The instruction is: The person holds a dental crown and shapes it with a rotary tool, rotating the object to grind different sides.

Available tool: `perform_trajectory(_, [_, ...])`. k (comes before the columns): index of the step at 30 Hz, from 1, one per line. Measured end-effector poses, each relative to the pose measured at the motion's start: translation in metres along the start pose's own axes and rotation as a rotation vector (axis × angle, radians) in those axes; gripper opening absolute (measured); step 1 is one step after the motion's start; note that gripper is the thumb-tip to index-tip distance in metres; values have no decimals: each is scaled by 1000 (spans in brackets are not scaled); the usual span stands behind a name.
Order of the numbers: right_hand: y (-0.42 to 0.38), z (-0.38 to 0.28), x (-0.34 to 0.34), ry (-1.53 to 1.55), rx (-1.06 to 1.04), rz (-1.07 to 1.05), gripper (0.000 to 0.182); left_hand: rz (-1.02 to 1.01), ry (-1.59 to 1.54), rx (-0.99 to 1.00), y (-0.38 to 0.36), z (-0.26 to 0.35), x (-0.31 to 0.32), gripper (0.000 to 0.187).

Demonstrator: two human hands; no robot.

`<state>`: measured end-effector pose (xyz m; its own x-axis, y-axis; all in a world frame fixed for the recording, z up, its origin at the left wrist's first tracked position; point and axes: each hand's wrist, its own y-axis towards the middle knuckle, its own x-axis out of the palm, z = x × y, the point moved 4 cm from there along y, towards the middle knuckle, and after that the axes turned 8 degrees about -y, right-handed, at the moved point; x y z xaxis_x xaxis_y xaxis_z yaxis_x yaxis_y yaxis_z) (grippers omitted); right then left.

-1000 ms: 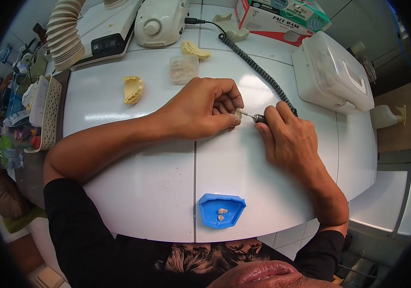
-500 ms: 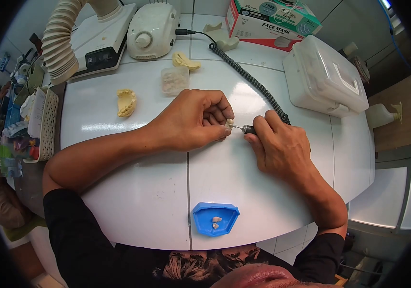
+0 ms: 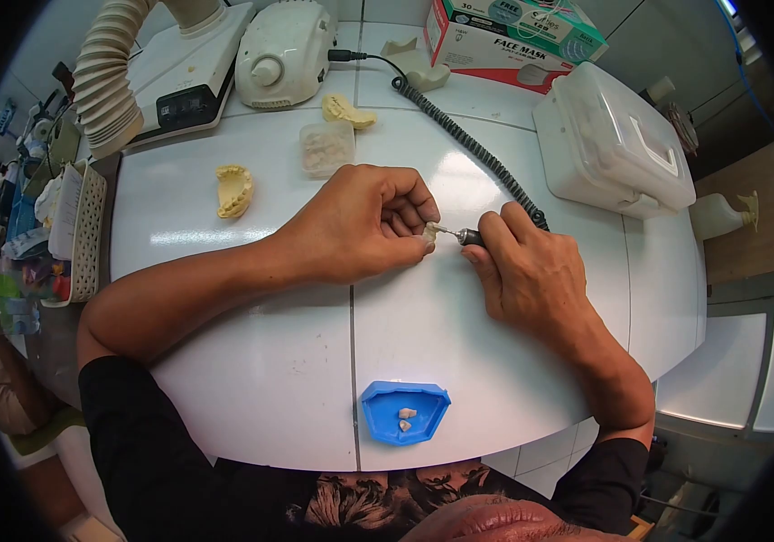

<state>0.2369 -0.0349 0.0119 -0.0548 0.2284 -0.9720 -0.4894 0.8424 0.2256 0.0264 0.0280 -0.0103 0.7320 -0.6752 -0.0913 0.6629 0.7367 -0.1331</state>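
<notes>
My left hand pinches a small cream-coloured, tooth-like piece between thumb and fingertips; its exact kind is too small to make out. In my right hand is a dark-gripped rotary handpiece, held like a pen. Its thin metal bur points left, at or very near the upper part of the piece; contact cannot be told. Below the hands, a blue tray contains two small tooth-like pieces. Left of my left hand lies a yellowish dental cast.
Behind my hands stand a clear box, another cast and a white control unit. A coiled cord runs toward my right hand. A lidded white case, mask boxes and a ribbed hose surround the work area.
The bur has shifted slightly upward against the piece, which appears turned a little in my left fingers. Both hands keep their grips. The whole view has moved slightly.
</notes>
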Motion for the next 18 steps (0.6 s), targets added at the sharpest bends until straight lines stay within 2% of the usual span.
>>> perform_trajectory(18, [0,2,2,-5,3,-9,30,-7,26,22,0,0,1,26])
